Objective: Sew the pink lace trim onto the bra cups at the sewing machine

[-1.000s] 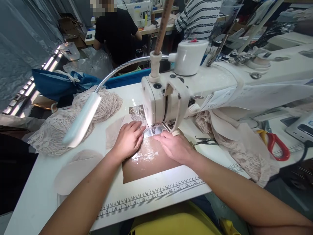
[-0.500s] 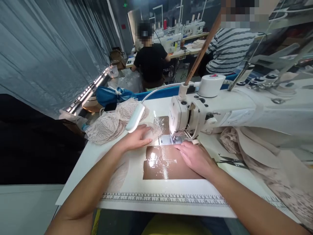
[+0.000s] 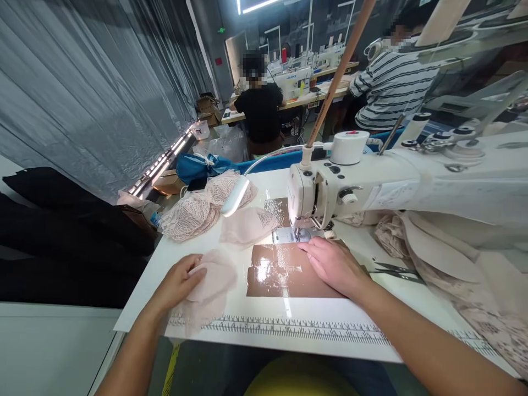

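Observation:
My left hand (image 3: 181, 281) is closed on a piece of sheer pale fabric (image 3: 212, 278), pinched between thumb and fingers above the table's front left part. My right hand (image 3: 332, 267) lies flat on a brown taped panel (image 3: 276, 275), its fingertips just in front of the needle plate and to the right. The white sewing machine (image 3: 303, 192) stands above, its presser foot (image 3: 297, 232) close to those fingertips. Another sheer fabric piece (image 3: 247, 226) rests on the table left of the needle plate. What lies under my right palm is hidden.
Stacked lace cups (image 3: 190, 217) sit at the back left, beside a small lamp (image 3: 236, 196). Black scissors (image 3: 398, 271) and heaped lace fabric (image 3: 490, 313) lie to the right. A printed ruler (image 3: 289, 328) runs along the front edge. Two people sit at tables beyond.
My left hand has moved from the fabric beside the needle plate toward the front left and taken hold of a sheer piece there. My right hand has stayed by the presser foot.

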{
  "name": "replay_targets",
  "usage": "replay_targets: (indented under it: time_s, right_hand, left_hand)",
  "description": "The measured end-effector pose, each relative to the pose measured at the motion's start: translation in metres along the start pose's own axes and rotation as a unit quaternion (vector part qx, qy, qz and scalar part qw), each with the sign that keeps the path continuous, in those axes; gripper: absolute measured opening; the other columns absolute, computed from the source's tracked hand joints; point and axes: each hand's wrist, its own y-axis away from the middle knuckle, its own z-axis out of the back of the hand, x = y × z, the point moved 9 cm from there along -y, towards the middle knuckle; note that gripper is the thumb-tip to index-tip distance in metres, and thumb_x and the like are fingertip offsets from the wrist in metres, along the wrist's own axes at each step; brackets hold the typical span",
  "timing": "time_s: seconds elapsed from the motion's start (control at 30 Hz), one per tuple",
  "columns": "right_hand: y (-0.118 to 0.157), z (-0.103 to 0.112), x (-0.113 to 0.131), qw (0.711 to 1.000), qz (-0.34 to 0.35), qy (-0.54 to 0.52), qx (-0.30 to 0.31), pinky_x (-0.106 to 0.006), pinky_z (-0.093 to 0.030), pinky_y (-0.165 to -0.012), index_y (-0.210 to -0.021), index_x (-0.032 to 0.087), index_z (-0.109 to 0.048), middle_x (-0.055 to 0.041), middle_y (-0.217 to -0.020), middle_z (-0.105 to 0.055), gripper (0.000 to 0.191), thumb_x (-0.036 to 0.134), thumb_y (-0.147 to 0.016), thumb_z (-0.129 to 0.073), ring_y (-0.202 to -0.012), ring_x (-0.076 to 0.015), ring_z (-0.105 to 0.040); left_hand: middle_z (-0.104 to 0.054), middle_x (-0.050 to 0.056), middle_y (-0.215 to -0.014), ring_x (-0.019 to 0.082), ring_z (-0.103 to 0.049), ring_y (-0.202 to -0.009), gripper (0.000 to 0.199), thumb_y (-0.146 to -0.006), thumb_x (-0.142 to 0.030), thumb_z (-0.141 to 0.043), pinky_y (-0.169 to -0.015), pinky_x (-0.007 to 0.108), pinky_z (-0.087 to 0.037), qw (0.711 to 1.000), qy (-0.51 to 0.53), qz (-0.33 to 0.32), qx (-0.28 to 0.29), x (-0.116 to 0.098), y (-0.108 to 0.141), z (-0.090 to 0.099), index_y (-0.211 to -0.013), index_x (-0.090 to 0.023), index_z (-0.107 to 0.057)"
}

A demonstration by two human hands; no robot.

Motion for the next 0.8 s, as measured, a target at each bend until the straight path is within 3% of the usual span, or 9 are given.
replay_targets:
  time_s: [0.1,0.17,0.23,0.33,0.43,0.53,0.63,0.7,0.8]
  right_hand:
    - [0.002,0.002,-0.003,0.999,-0.014,-0.027,-0.01,-0.032,-0.047,-0.073,-0.108,0.02,-0.07,-0.0059,-0.09,-0.069,0.034,0.015,-0.089,-0.043,-0.08,-0.0194,-0.062]
    - [0.004,0.008,-0.004,0.996,-0.021,-0.074,-0.035,-0.031,-0.047,-0.074,-0.107,0.02,-0.069,-0.0055,-0.092,-0.069,0.03,0.02,-0.091,-0.044,-0.08,-0.0183,-0.062]
    - [0.008,0.018,-0.003,0.988,-0.012,-0.135,-0.069,-0.028,-0.046,-0.073,-0.098,0.019,-0.07,-0.0049,-0.088,-0.069,0.026,0.025,-0.093,-0.045,-0.078,-0.0163,-0.061]
    - [0.012,0.026,0.005,0.98,0.039,-0.18,-0.08,-0.026,-0.042,-0.066,-0.075,0.018,-0.068,-0.0031,-0.071,-0.064,0.032,0.03,-0.094,-0.044,-0.067,-0.014,-0.056]
    - [0.014,0.018,0.02,0.982,0.108,-0.153,-0.015,-0.025,-0.037,-0.062,-0.068,0.018,-0.066,-0.001,-0.065,-0.06,0.031,0.028,-0.091,-0.048,-0.063,-0.0128,-0.051]
    - [0.013,0.007,0.025,0.987,0.123,-0.096,0.029,-0.025,-0.033,-0.062,-0.065,0.018,-0.065,0.0006,-0.063,-0.058,0.027,0.022,-0.088,-0.051,-0.063,-0.0125,-0.048]
    - [0.012,0.003,0.023,0.991,0.108,-0.074,0.035,-0.025,-0.032,-0.063,-0.065,0.017,-0.064,0.0008,-0.064,-0.058,0.025,0.019,-0.087,-0.051,-0.064,-0.0123,-0.047]
    - [0.011,0.002,0.023,0.991,0.103,-0.072,0.039,-0.025,-0.032,-0.063,-0.067,0.017,-0.064,0.0008,-0.065,-0.058,0.023,0.018,-0.087,-0.053,-0.066,-0.0123,-0.048]
    - [0.011,0.001,0.02,0.994,0.085,-0.061,0.043,-0.026,-0.033,-0.064,-0.071,0.017,-0.064,0.0001,-0.069,-0.058,0.015,0.02,-0.084,-0.057,-0.068,-0.0135,-0.049]
  left_hand:
    - [-0.058,0.001,-0.079,0.016,-0.057,-0.071,0.028,-0.086,-0.048,-0.053,-0.061,0.027,-0.048,0.975,0.156,-0.045,0.15,-0.055,0.005,-0.044,-0.084,-0.021,-0.048]
    - [-0.063,0.004,-0.095,0.018,-0.062,-0.082,0.026,-0.087,-0.042,-0.055,-0.067,0.028,-0.051,0.952,0.208,-0.093,0.205,-0.096,-0.003,-0.067,-0.103,-0.022,-0.051]
    - [-0.059,0.01,-0.123,0.023,-0.06,-0.107,0.041,-0.086,-0.034,-0.057,-0.082,0.034,-0.053,0.945,0.189,-0.149,0.22,-0.128,-0.019,-0.088,-0.125,-0.023,-0.048]
    - [-0.055,0.013,-0.135,0.027,-0.057,-0.119,0.055,-0.081,-0.025,-0.059,-0.093,0.039,-0.051,0.96,0.105,-0.197,0.171,-0.15,-0.052,-0.113,-0.134,-0.02,-0.046]
    - [-0.066,0.009,-0.118,0.023,-0.066,-0.103,0.045,-0.078,-0.024,-0.058,-0.084,0.033,-0.055,0.968,0.005,-0.225,0.112,-0.158,-0.079,-0.125,-0.123,-0.018,-0.055]
    - [-0.07,0.005,-0.095,0.02,-0.067,-0.082,0.029,-0.081,-0.025,-0.054,-0.07,0.03,-0.055,0.971,-0.056,-0.229,0.052,-0.161,-0.094,-0.119,-0.108,-0.018,-0.062]
    - [-0.066,0.006,-0.086,0.021,-0.063,-0.077,0.024,-0.086,-0.024,-0.046,-0.068,0.032,-0.051,0.971,-0.093,-0.218,-0.017,-0.162,-0.096,-0.102,-0.104,-0.018,-0.062]
    - [-0.065,0.007,-0.087,0.022,-0.062,-0.08,0.025,-0.09,-0.024,-0.042,-0.069,0.033,-0.05,0.959,-0.126,-0.249,-0.057,-0.17,-0.087,-0.093,-0.105,-0.018,-0.061]
    - [-0.067,0.009,-0.091,0.022,-0.063,-0.084,0.024,-0.094,-0.024,-0.041,-0.072,0.034,-0.051,0.913,-0.18,-0.365,-0.022,-0.192,-0.062,-0.105,-0.103,-0.017,-0.062]
